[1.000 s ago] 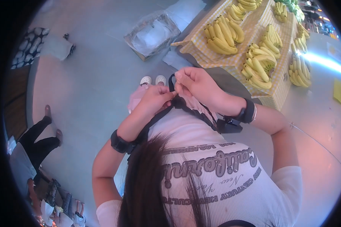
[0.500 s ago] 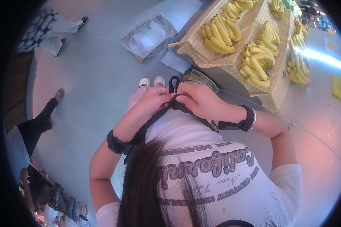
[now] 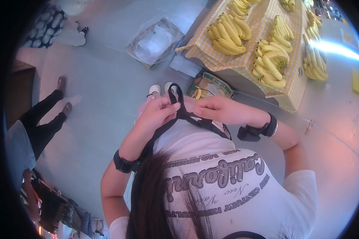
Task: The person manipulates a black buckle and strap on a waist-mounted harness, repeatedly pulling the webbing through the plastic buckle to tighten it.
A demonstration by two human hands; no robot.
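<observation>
The left hand (image 3: pixel 157 113) is pinching a thin black fabric strap (image 3: pixel 178 104) at chest height, its loop standing just above the fingertips; beside it the right hand (image 3: pixel 217 110) is gripping the same strap's knot, with bunches of yellow bananas (image 3: pixel 231 34) lying well beyond both grips.

Daylight is filling the scene evenly, bright but soft, so shadows are staying faint on the grey floor (image 3: pixel 95 99). A hard white streak of glare (image 3: pixel 339 49) is cutting across the upper right — it is washing out the floor there and tinting the right side pinkish. The fisheye lens is bending the counter (image 3: pixel 243 63) edges and squeezing everything toward the rim, where a black vignette is closing in (thickest at the left). The centre is looking reasonably sharp; the dark hair (image 3: pixel 151 199) close to the lens is blurring, and the lower left corner is smearing into murk.
</observation>
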